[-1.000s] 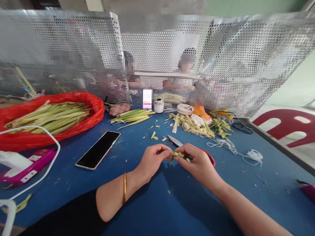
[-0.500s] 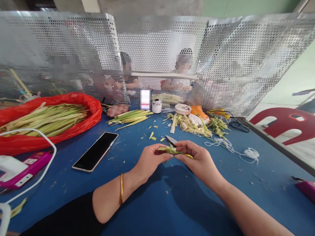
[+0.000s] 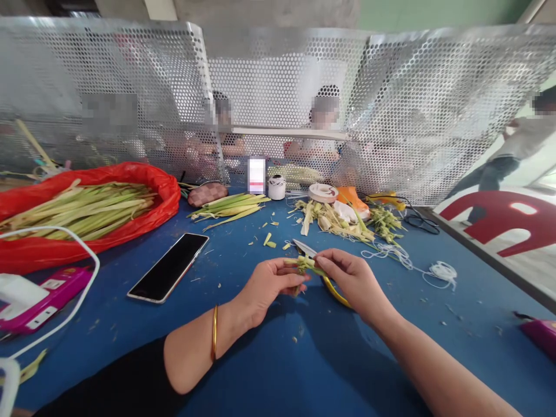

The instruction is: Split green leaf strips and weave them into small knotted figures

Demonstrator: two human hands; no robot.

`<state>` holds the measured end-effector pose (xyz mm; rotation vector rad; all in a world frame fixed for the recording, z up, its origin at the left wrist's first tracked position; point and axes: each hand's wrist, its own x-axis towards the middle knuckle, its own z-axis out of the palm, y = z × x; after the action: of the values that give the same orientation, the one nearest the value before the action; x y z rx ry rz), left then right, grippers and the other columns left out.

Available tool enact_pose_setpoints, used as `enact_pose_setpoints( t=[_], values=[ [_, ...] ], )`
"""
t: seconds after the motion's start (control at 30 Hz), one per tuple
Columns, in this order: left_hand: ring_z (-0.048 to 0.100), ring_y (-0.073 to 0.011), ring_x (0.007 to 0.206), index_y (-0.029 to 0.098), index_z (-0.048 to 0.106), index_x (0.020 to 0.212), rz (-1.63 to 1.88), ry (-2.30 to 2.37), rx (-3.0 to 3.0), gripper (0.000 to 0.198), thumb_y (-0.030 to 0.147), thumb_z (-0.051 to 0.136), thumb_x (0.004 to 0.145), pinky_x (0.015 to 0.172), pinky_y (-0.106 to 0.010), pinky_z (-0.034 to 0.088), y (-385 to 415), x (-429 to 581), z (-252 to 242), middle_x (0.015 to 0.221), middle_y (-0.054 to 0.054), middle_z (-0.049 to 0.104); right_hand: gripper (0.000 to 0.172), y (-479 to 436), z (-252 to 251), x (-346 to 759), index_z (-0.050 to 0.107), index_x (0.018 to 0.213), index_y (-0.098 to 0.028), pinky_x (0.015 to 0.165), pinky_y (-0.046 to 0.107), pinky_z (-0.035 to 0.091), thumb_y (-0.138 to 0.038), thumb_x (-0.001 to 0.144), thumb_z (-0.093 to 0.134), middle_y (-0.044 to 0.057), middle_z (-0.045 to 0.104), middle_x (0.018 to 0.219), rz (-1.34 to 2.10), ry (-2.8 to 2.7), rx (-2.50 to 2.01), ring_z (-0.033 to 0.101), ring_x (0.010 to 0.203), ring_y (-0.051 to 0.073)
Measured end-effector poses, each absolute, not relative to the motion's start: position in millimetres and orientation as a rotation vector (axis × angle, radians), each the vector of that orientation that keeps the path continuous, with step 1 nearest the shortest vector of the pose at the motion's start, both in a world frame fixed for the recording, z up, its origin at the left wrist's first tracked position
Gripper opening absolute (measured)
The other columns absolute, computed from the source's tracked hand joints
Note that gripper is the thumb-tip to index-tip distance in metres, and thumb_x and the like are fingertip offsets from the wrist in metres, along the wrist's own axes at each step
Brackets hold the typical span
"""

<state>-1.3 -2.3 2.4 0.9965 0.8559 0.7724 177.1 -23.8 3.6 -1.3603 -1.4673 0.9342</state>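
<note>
Between my two hands is a small knotted piece of green leaf strips (image 3: 303, 264). My left hand (image 3: 274, 282) pinches it from the left, thumb below and fingers behind. The fingers of my right hand (image 3: 350, 278) are closed on its right end. Scissors with yellow handles (image 3: 336, 294) lie on the table just behind and under my right hand, blades pointing away to the left; part of them is hidden. Leaf scraps (image 3: 270, 241) are scattered beyond my hands.
A red bag (image 3: 169, 191) of long leaf strips stands left, near a phone (image 3: 169, 269) and a purple power strip (image 3: 56, 295). Cut leaves (image 3: 234, 207), a tape roll (image 3: 322, 192), a leaf pile (image 3: 334, 223) and white string (image 3: 442, 271) lie farther back. A perforated metal screen (image 3: 278, 75) bounds the table.
My right hand has shifted its grip on the leaf piece, its thumb now higher, and more of the yellow scissor handles shows. A person has appeared at the far right.
</note>
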Motion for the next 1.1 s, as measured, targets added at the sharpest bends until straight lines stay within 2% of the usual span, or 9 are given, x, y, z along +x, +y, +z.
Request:
enact_pose_setpoints(
  t=[0.17, 0.27, 0.37, 0.53, 0.67, 0.87, 0.97, 1.1],
  values=[
    [0.062, -0.0129, 0.064, 0.014, 0.066, 0.101, 0.785, 0.890, 1.115, 0.034, 0.019, 0.073, 0.067, 0.060, -0.023, 0.043, -5.2, 0.1, 0.8, 0.075, -0.005, 0.071, 0.026, -26.2, -0.1, 170.6, 0.063, 0.082, -0.017, 0.057, 0.025, 0.038, -0.041, 0.074, 0.069, -0.001, 0.061, 0.068, 1.038, -1.484, -1.302, 0.053, 0.062, 0.013],
    [0.060, -0.0120, 0.062, 0.014, 0.069, 0.092, 0.717, 0.899, 1.188, 0.025, 0.027, 0.071, 0.070, 0.057, -0.023, 0.042, -6.7, -0.2, 1.2, 0.077, -0.005, 0.071, 0.025, -28.3, 3.9, 167.4, 0.061, 0.075, -0.017, 0.055, 0.024, 0.036, -0.041, 0.074, 0.069, -0.002, 0.058, 0.063, 1.078, -1.458, -1.294, 0.050, 0.059, 0.012],
    [0.054, -0.0098, 0.055, 0.014, 0.069, 0.077, 0.680, 0.899, 1.257, 0.022, 0.035, 0.069, 0.073, 0.053, -0.022, 0.040, -7.9, -0.4, 2.8, 0.070, -0.003, 0.068, 0.028, -29.8, 10.0, 167.7, 0.063, 0.077, -0.017, 0.058, 0.025, 0.038, -0.044, 0.074, 0.069, -0.001, 0.061, 0.066, 1.181, -1.412, -1.270, 0.052, 0.062, 0.013],
    [0.050, -0.0096, 0.050, 0.016, 0.065, 0.061, 0.682, 0.954, 1.354, 0.022, 0.034, 0.068, 0.072, 0.051, -0.022, 0.039, -11.7, 1.9, 3.1, 0.058, -0.001, 0.064, 0.031, -32.0, 9.7, 167.1, 0.065, 0.073, -0.017, 0.054, 0.025, 0.034, -0.047, 0.071, 0.070, -0.001, 0.059, 0.062, 1.206, -1.373, -1.313, 0.049, 0.058, 0.012],
    [0.055, -0.0132, 0.052, 0.017, 0.066, 0.061, 0.733, 1.046, 1.449, 0.019, 0.031, 0.065, 0.073, 0.055, -0.025, 0.044, -18.3, 4.8, -1.9, 0.058, -0.002, 0.065, 0.031, -33.9, 3.0, 160.3, 0.061, 0.069, -0.016, 0.051, 0.024, 0.032, -0.046, 0.073, 0.068, -0.003, 0.053, 0.058, 1.183, -1.275, -1.334, 0.042, 0.054, 0.010],
    [0.061, -0.0165, 0.065, 0.019, 0.067, 0.063, 0.821, 1.102, 1.733, 0.016, 0.025, 0.060, 0.077, 0.062, -0.026, 0.042, -25.3, 7.8, -3.7, 0.066, -0.002, 0.068, 0.032, -34.6, 2.2, 156.3, 0.058, 0.064, -0.016, 0.051, 0.024, 0.031, -0.045, 0.072, 0.068, -0.003, 0.051, 0.057, 1.167, -1.218, -1.299, 0.040, 0.054, 0.010],
    [0.061, -0.0160, 0.066, 0.017, 0.067, 0.071, 0.816, 0.970, 1.462, 0.019, 0.033, 0.062, 0.078, 0.066, -0.026, 0.045, -22.9, 9.0, 1.4, 0.067, -0.003, 0.068, 0.034, -34.7, 8.1, 159.9, 0.059, 0.068, -0.016, 0.053, 0.024, 0.034, -0.048, 0.072, 0.069, -0.002, 0.053, 0.059, 1.205, -1.177, -1.232, 0.044, 0.056, 0.010],
    [0.061, -0.0157, 0.068, 0.014, 0.068, 0.080, 0.733, 0.818, 1.148, 0.039, 0.053, 0.061, 0.078, 0.072, -0.029, 0.047, -17.9, 7.3, 4.4, 0.070, -0.005, 0.068, 0.030, -35.0, 12.6, 164.3, 0.062, 0.074, -0.017, 0.061, 0.026, 0.042, -0.045, 0.071, 0.072, 0.000, 0.059, 0.066, 1.378, -1.137, -1.102, 0.053, 0.062, 0.013]
  ],
)
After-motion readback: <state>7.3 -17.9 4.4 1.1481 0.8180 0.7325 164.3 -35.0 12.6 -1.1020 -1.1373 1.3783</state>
